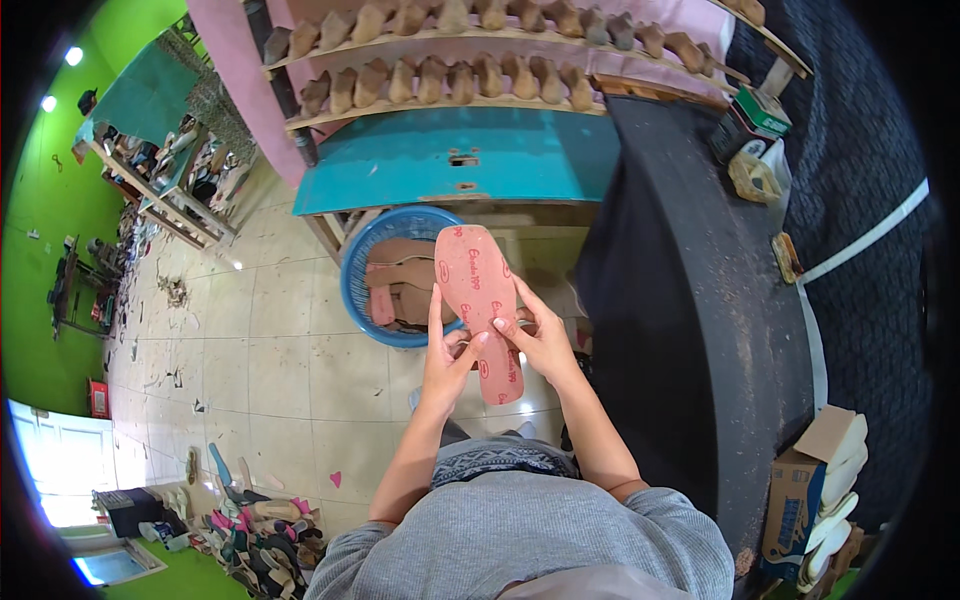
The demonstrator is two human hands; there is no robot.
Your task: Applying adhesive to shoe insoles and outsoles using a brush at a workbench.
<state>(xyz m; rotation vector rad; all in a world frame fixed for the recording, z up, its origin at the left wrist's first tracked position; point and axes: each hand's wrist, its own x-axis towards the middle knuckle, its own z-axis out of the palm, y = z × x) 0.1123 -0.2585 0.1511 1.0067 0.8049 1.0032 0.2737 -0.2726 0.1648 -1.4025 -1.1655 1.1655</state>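
A pink, sole-shaped shoe insole board point(480, 290) with red print is held up in front of me, its broad end pointing away. My left hand point(447, 350) grips its left edge, thumb on the face and fingers along the side. On the other edge my right hand point(538, 340) holds it the same way, thumb pressed near the middle. Beyond and to the left, partly behind the board, a blue plastic basket point(352, 290) stands on the floor. Several brown and pink sole-shaped pieces point(410, 285) lie in it.
A turquoise table point(400, 165) stands ahead, below shelves point(400, 105) lined with shoe lasts. To the right runs a dark cloth-covered bench point(690, 250) with a box point(748, 122) at its far end. A carton point(790, 500) with pale soles sits lower right; a heap of shoe parts point(265, 540) lies lower left.
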